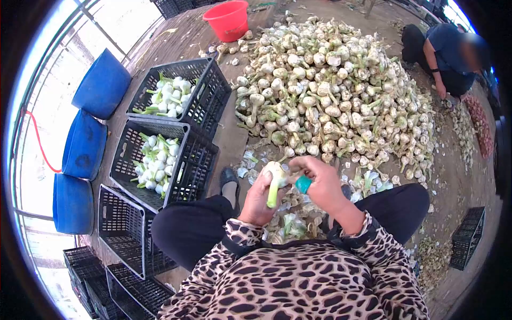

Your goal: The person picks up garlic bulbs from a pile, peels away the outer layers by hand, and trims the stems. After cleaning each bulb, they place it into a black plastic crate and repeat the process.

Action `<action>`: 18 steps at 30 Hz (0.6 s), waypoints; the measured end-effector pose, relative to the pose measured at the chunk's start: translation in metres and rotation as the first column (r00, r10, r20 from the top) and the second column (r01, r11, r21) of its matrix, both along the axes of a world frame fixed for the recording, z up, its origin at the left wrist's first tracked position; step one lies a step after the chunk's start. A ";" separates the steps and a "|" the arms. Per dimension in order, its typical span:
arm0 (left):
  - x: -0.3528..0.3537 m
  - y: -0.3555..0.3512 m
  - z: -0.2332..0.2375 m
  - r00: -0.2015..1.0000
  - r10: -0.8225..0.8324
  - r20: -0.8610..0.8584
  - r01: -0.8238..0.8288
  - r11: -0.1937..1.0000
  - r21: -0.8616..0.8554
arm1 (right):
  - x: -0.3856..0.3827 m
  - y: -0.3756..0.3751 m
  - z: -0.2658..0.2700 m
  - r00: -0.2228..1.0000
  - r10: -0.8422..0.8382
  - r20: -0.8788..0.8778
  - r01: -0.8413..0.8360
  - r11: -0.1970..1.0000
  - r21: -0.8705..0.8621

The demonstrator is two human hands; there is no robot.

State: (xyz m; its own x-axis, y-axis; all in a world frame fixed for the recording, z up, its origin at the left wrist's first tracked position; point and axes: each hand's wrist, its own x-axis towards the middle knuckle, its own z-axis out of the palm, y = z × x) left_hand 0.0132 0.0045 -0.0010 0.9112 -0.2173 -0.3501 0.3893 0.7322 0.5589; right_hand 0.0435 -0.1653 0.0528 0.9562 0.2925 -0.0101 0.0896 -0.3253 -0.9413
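My left hand (259, 201) is wrapped round a garlic bulb (276, 172), whose cut green stem points down toward me. Against the bulb's right side, my right hand (324, 186) is closed, fingertips pinched together right at its skin. A bright green cover or piece (303, 184) shows at the right thumb; I cannot tell what the pinch holds. Below both hands, peeled skins and stem scraps (292, 226) lie on the ground between my legs. Just beyond them rises a large heap of unpeeled garlic (330, 90).
At my left, black crates (186, 128) hold clean white bulbs, with another crate (124, 226) nearer me. Blue tubs (85, 144) line the wall. A red bucket (228, 24) stands behind the heap. Another person (453, 56) crouches at far right; a black crate (468, 237) stands at right.
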 end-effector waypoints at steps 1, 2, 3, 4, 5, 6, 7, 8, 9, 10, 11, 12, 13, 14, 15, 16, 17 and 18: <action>0.002 0.001 -0.002 1.000 -0.026 0.008 0.026 0.999 0.028 | 0.001 0.003 -0.005 0.992 0.007 0.129 -0.004 1.000 -0.025; 0.000 0.001 -0.004 1.000 -0.021 0.013 0.020 0.999 0.028 | 0.002 0.006 -0.015 0.967 0.016 0.255 -0.002 0.999 -0.054; 0.001 0.000 -0.002 1.000 -0.004 0.012 0.004 1.000 0.023 | 0.002 0.008 -0.019 0.927 0.030 0.373 0.002 0.996 -0.085; 0.000 -0.001 -0.002 1.000 0.015 0.008 -0.015 1.000 0.019 | 0.001 0.010 -0.018 0.903 0.060 0.425 -0.001 0.990 -0.138; -0.001 -0.001 -0.002 0.999 0.037 0.001 -0.037 0.999 0.016 | 0.000 0.011 -0.019 0.885 0.062 0.462 0.013 0.988 -0.157; -0.001 -0.001 -0.001 0.998 0.050 -0.026 -0.050 0.999 0.001 | -0.001 0.012 -0.021 0.864 0.065 0.499 0.026 0.985 -0.173; -0.001 -0.003 0.002 0.998 0.062 -0.025 -0.062 0.998 0.026 | -0.001 0.012 -0.022 0.842 0.069 0.536 0.041 0.981 -0.189; -0.002 -0.005 0.006 0.997 0.074 -0.022 -0.073 0.996 0.050 | 0.000 0.011 -0.021 0.830 0.093 0.549 0.030 0.977 -0.210; -0.002 -0.007 0.009 0.996 0.085 -0.019 -0.084 0.994 0.074 | 0.000 0.011 -0.021 0.819 0.117 0.562 0.019 0.973 -0.231; -0.002 -0.007 0.009 0.997 0.071 -0.013 -0.069 0.994 0.081 | 0.000 0.010 -0.020 0.806 0.141 0.575 0.010 0.968 -0.251; -0.002 -0.006 0.009 0.998 0.056 -0.007 -0.055 0.995 0.089 | -0.001 0.009 -0.019 0.804 0.168 0.570 0.006 0.957 -0.291; -0.003 -0.005 0.009 0.999 0.041 -0.002 -0.041 0.994 0.097 | -0.002 0.008 -0.016 0.802 0.195 0.564 0.002 0.944 -0.329; -0.003 -0.005 0.010 1.000 0.021 -0.015 -0.020 0.995 0.099 | -0.003 0.006 -0.015 0.801 0.221 0.556 -0.002 0.930 -0.368; -0.004 -0.005 0.011 1.000 0.001 -0.028 0.002 0.995 0.101 | -0.003 0.005 -0.016 0.801 0.213 0.559 0.012 0.929 -0.371; -0.004 -0.006 0.012 0.999 -0.020 -0.040 0.024 0.995 0.102 | 0.001 0.002 -0.018 0.801 0.205 0.563 0.025 0.927 -0.374; -0.004 -0.004 0.010 0.996 -0.069 -0.050 0.074 0.993 0.095 | 0.004 0.000 -0.020 0.801 0.196 0.566 0.040 0.925 -0.377; -0.003 0.000 0.007 0.991 -0.120 -0.060 0.125 0.988 0.087 | 0.006 -0.003 -0.021 0.813 0.187 0.551 0.043 0.925 -0.377; -0.002 0.001 0.006 0.983 -0.170 -0.069 0.175 0.982 0.077 | 0.009 -0.006 -0.022 0.826 0.178 0.535 0.046 0.925 -0.378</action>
State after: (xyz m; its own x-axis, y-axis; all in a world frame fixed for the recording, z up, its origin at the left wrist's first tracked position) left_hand 0.0112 0.0059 0.0053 0.8383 -0.3376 -0.4281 0.5418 0.6034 0.5851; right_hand 0.0524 -0.1712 0.0309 0.8085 0.4374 0.3937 0.5885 -0.6019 -0.5398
